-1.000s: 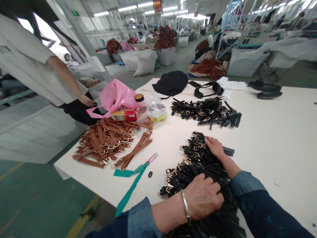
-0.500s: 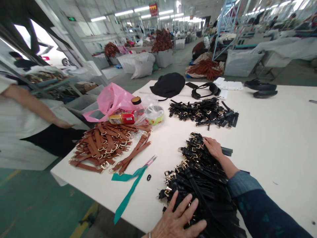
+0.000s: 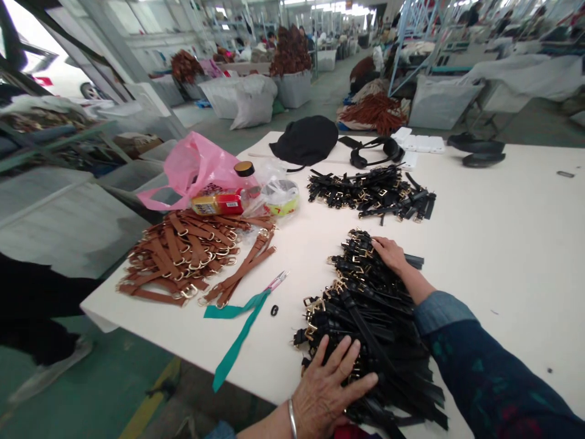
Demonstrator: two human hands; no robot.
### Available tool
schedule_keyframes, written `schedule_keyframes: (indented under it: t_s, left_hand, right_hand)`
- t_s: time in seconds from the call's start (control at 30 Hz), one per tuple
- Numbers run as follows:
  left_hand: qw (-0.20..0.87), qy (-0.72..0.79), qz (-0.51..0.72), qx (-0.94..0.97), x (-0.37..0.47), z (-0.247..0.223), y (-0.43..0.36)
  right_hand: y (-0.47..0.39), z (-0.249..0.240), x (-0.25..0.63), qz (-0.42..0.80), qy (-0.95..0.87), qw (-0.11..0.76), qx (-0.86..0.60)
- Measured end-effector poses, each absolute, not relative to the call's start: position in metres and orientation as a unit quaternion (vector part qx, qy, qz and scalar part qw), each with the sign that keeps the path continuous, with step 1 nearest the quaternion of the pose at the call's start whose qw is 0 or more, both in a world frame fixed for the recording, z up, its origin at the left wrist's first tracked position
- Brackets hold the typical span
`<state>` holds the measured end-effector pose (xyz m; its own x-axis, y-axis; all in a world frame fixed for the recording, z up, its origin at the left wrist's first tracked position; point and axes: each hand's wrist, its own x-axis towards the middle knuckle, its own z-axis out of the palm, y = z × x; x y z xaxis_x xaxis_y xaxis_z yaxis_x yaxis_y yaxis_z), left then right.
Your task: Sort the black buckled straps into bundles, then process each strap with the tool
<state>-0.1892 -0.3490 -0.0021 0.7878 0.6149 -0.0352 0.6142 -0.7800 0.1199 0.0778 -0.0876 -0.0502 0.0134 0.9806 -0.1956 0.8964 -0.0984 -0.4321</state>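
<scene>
A thick pile of black straps with gold buckles [image 3: 375, 332] lies on the white table, buckle ends to the left and tails fanned toward the right. My left hand [image 3: 336, 381], with a bangle at the wrist, rests on its near end, palm down and fingers spread. At the far end, my right hand [image 3: 389, 253] lies against the pile's upper right side, fingers stretched out over the straps; its thumb is hard to make out. Beyond is a smaller heap of black buckled straps [image 3: 370, 194]. Left of my hands lie small scissors [image 3: 278, 280] with teal cloth strips [image 3: 244, 332] attached.
Brown buckled straps [image 3: 180, 259] are heaped at the table's left, below a pink plastic bag [image 3: 194, 167] and a bottle [image 3: 217, 203]. A black cap [image 3: 305, 140] and a black headset [image 3: 377, 151] lie at the back. Another person's legs [image 3: 39, 311] show at left.
The view has tilted down and shifted slightly. The person at left has moved mostly out of view. Both my hands stay at the same places on the black pile.
</scene>
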Motion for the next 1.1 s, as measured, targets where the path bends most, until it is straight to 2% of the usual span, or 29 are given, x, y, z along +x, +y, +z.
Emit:
schedule_keyframes:
  t_s: [0.3,0.47,0.8,1.1]
  left_hand:
    - [0.104,0.394,-0.022,0.913,-0.173,0.014,-0.335]
    - [0.111,0.351,-0.028,0.929,-0.168,0.015,-0.321]
    - [-0.021,0.337,0.07,0.939,-0.165,-0.015,-0.32]
    - [-0.031,0.333,0.083,0.939,-0.161,-0.022,-0.319]
  right_hand:
    - [-0.068,-0.03,0.06,0.242,-0.64,0.031,-0.728]
    - [-0.072,-0.026,0.047,0.225,-0.648,0.01,-0.727]
    - [-0.097,-0.021,0.043,0.227,-0.694,0.023,-0.683]
    - [-0.103,-0.011,0.044,0.294,-0.7,0.039,-0.65]
